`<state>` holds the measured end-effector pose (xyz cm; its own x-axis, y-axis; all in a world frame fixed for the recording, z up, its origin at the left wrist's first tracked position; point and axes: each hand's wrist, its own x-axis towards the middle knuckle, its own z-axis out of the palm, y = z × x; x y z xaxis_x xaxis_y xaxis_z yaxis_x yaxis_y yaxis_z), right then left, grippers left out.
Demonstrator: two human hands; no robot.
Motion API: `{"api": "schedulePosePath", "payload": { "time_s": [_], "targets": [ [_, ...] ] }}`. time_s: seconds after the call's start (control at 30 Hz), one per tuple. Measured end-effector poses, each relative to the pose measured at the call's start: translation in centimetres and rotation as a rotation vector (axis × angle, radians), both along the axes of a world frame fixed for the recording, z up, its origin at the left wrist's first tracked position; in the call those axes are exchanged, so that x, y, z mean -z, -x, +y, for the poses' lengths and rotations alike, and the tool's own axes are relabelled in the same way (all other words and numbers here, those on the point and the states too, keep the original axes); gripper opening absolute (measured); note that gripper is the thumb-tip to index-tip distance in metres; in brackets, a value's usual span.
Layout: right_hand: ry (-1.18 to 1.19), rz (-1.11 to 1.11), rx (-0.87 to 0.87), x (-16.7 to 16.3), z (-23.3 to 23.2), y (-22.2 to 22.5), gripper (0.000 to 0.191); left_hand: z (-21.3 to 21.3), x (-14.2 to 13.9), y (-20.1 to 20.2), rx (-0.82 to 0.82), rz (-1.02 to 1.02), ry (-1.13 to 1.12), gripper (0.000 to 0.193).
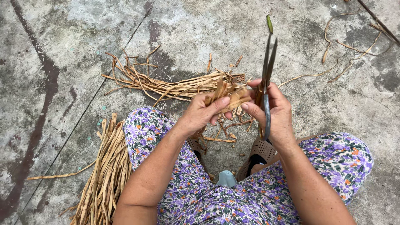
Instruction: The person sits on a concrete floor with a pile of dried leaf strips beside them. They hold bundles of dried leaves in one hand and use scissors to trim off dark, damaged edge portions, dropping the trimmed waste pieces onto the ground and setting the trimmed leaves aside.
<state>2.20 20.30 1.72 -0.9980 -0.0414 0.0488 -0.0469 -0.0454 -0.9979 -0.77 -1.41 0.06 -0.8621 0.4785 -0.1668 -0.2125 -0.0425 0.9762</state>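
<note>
Left hand (pixel 204 111) pinches a bunch of dry straw strips (pixel 227 96), right hand (pixel 273 111) grips scissors (pixel 266 79) tight; more strips piled (pixel 106 175) on stained concrete floor (pixel 62 62).

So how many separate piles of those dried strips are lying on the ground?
2. One loose pile lies ahead of the hands on the concrete; a neater bundle lies beside the left knee. Scattered single strips lie at upper right.

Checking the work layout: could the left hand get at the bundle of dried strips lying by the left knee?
Probably yes. The bundle of dried strips lies in the open beside the left knee, nothing over it. But the left hand already holds short strips it would have to drop.
</note>
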Motion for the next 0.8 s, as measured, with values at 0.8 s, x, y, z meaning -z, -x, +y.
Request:
{"api": "schedulePosePath", "payload": {
  "time_s": [0.8],
  "targets": [
    [0.112,-0.13,-0.046,-0.3,-1.0,1.8,0.057,0.2,-0.5,-0.4,0.349,0.077,-0.212,0.075]
  ]
}}
